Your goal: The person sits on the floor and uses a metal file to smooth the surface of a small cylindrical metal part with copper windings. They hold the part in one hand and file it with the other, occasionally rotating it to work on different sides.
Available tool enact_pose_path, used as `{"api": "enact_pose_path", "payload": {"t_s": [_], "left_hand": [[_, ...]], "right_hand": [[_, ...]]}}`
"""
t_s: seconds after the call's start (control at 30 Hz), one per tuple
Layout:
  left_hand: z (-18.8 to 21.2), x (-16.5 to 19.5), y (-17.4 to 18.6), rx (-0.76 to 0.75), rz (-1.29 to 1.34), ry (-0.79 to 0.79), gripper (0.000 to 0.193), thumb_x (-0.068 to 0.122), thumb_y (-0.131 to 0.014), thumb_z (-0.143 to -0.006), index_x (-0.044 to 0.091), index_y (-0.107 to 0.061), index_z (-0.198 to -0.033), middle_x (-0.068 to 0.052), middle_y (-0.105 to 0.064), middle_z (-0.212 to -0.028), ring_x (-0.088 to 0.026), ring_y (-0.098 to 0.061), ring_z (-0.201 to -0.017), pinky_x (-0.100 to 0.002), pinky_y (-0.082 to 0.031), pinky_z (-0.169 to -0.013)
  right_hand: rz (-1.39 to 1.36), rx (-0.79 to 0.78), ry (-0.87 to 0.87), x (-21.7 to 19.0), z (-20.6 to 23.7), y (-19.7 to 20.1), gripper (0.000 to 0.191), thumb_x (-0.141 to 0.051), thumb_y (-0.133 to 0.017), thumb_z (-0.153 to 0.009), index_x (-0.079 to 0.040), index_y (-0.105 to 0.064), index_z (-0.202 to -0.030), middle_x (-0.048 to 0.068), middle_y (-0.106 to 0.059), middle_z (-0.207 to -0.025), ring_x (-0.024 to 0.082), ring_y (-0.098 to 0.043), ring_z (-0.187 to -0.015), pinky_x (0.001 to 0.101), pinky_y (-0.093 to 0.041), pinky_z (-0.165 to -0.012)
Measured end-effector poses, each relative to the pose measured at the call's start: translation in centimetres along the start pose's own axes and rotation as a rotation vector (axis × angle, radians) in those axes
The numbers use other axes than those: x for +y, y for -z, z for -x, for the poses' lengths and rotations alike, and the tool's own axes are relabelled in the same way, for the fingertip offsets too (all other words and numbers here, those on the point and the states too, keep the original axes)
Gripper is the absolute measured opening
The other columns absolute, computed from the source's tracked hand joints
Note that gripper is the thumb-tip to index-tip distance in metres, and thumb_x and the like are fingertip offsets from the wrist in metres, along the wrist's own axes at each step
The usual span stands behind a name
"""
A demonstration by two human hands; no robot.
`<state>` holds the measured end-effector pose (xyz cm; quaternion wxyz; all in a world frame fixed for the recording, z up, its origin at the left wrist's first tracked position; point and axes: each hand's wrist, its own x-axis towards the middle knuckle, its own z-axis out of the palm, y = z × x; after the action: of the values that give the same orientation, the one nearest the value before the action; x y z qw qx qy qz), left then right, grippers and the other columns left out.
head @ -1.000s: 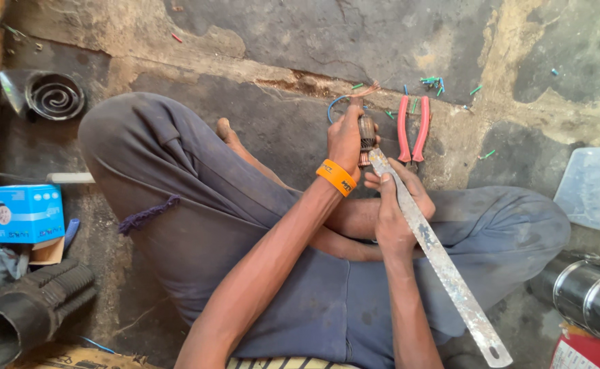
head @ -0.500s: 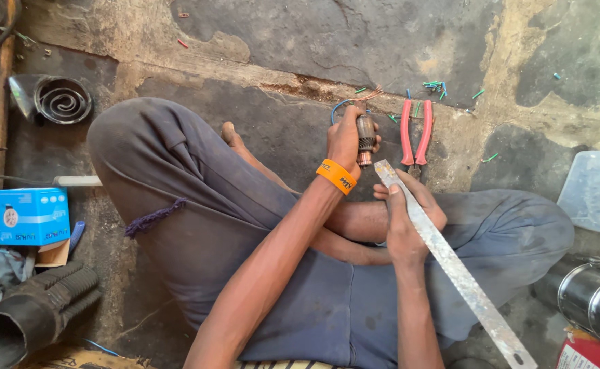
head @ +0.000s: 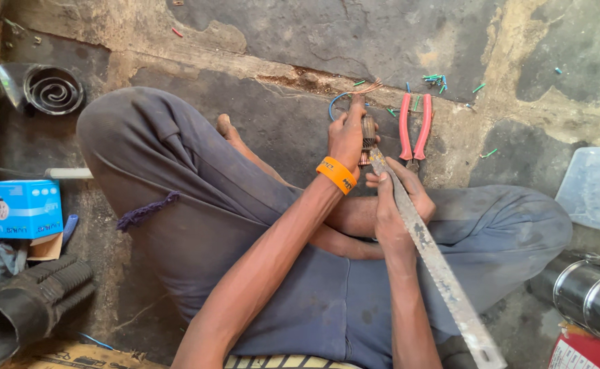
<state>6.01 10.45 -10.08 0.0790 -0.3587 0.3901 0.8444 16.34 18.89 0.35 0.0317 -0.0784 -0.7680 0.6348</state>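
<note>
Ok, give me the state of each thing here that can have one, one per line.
Left hand: closed around small wound motor part.
Right hand: gripping flat metal blade, tip against the part.
Red-handled pliers: lying on floor, handles together.
Blue box: closed.

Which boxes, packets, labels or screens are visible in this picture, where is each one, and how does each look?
Blue box: on the floor at the left, beside the person's knee; small carton, bright blue with white print and a round picture.
Red packet: bottom right corner, under the metal cylinders; red, only partly in view.
Clear tub: right edge; see-through plastic, no label visible.
Cardboard: bottom left edge; brown, with dark print.
No screens or signs.
</note>
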Motion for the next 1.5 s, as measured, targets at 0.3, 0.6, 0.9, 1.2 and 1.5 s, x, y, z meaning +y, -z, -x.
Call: {"api": "enact_pose_path", "payload": {"t_s": [0.3, 0.6, 0.9, 1.2, 1.5], "left_hand": [[-0.3, 0.1, 0.6, -0.01, 0.125, 0.025, 0.031, 0.034, -0.061, -0.091, 0.003, -0.059, -0.09, -0.009, -0.063, -0.072, -0.017, -0.061, -0.052, -0.032, -0.048, -0.043], [-0.4, -0.8, 0.5, -0.018, 0.033, -0.033, 0.045, 0.047, -0.065, -0.097, 0.003, -0.06, -0.09, -0.008, -0.063, -0.071, -0.016, -0.061, -0.053, -0.03, -0.049, -0.046], [-0.2, -0.3, 0.3, -0.034, -0.073, -0.045, 0.054, 0.058, -0.061, -0.093, 0.004, -0.062, -0.092, -0.006, -0.065, -0.071, -0.014, -0.062, -0.053, -0.028, -0.049, -0.045], [0.2, -0.3, 0.2, -0.055, 0.008, -0.019, 0.048, 0.052, -0.061, -0.095, 0.005, -0.059, -0.09, -0.007, -0.064, -0.072, -0.015, -0.062, -0.054, -0.029, -0.047, -0.043], [-0.9, 1.3, 0.6, -0.128, 0.179, -0.108, 0.027, 0.03, -0.06, -0.095, 0.003, -0.062, -0.095, -0.009, -0.063, -0.077, -0.017, -0.063, -0.058, -0.031, -0.052, -0.047]], "right_hand": [[-0.037, -0.033, -0.053, -0.3, 0.1, 0.5, 0.026, 0.003, -0.058, -0.102, 0.011, -0.064, -0.125, 0.014, -0.074, -0.108, 0.017, -0.075, -0.091, 0.0294, -0.063, -0.081], [-0.044, -0.045, -0.014, -0.5, -0.1, 0.5, 0.025, 0.005, -0.057, -0.102, 0.011, -0.065, -0.125, 0.014, -0.074, -0.11, 0.017, -0.074, -0.092, 0.0294, -0.063, -0.081], [-0.041, -0.02, -0.018, -0.4, -0.3, 0.5, 0.024, 0.005, -0.057, -0.101, 0.01, -0.065, -0.123, 0.013, -0.074, -0.108, 0.016, -0.075, -0.09, 0.0289, -0.063, -0.079], [-0.007, 0.031, -0.028, -0.3, -0.1, 0.1, 0.025, 0.004, -0.059, -0.102, 0.01, -0.065, -0.125, 0.013, -0.074, -0.105, 0.014, -0.074, -0.091, 0.0276, -0.062, -0.08], [0.122, -0.066, -0.087, -0.1, 1.3, 1.7, 0.024, 0.002, -0.062, -0.099, 0.01, -0.07, -0.12, 0.017, -0.077, -0.094, 0.017, -0.074, -0.083, 0.0289, -0.06, -0.078]]}}
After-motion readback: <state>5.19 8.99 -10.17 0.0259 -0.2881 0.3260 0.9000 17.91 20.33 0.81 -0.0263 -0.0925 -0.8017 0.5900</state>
